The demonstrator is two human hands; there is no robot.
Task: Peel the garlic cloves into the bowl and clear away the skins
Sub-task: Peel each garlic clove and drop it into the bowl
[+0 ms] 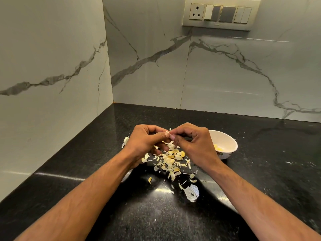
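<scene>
Head view: left hand point(147, 141), right hand point(192, 141) grip narrow, both pinching garlic clove point(168, 133) above skins point(171, 159).

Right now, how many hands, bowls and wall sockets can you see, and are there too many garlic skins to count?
Bare hands: 2, the left hand and the right hand, both pinching one small pale garlic clove
Round white ceramic bowl: 1
White three-pin wall socket: 1
Pile of papery cream garlic skins: too many to count
Total counted: 4
</scene>
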